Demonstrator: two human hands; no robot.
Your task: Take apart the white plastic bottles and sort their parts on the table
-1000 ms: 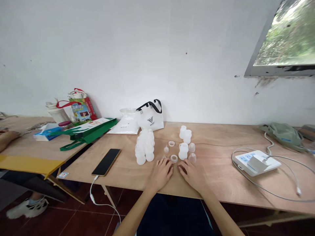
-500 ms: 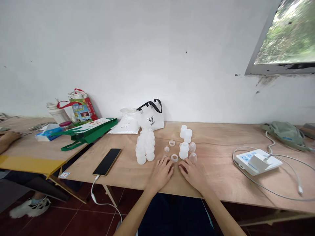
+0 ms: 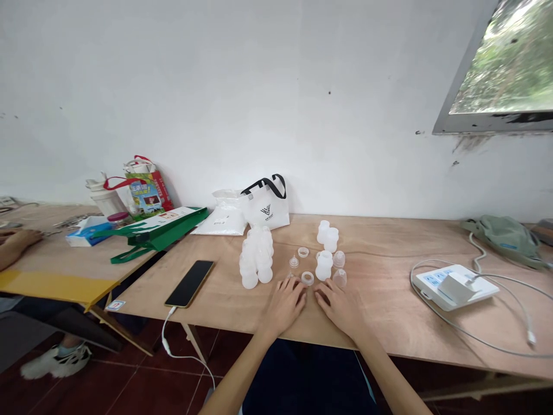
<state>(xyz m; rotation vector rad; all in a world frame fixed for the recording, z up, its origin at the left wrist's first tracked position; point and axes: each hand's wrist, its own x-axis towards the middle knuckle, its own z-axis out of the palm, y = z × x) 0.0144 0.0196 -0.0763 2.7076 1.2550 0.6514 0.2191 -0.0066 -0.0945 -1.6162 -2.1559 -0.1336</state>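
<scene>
My left hand (image 3: 285, 304) rests palm down on the wooden table, fingers loosely stretched and holding nothing. Beside it, my right hand (image 3: 339, 305) lies the same way, also holding nothing. Just beyond the fingertips are small baby bottle parts: a clear nipple (image 3: 294, 261), a white ring (image 3: 303, 252) and a nearer ring (image 3: 307, 278). A second small clear piece is partly hidden by my left fingers. Past my right hand stand a frosted bottle (image 3: 324, 266) and two clear dome caps (image 3: 339, 259). Several frosted bottles (image 3: 256, 259) form a cluster beyond my left hand, and two bottles (image 3: 330, 239) stand farther back.
A phone (image 3: 189, 283) with a white cable lies at left. White bags (image 3: 268, 208) lean against the wall. A power strip (image 3: 458, 286) with looping cables and a green cloth bag (image 3: 503, 239) occupy the right. Another person's hand (image 3: 19, 242) rests on the left table.
The view has shifted slightly, so everything sits a little farther right. My hands and the bottle parts keep their places on the table.
</scene>
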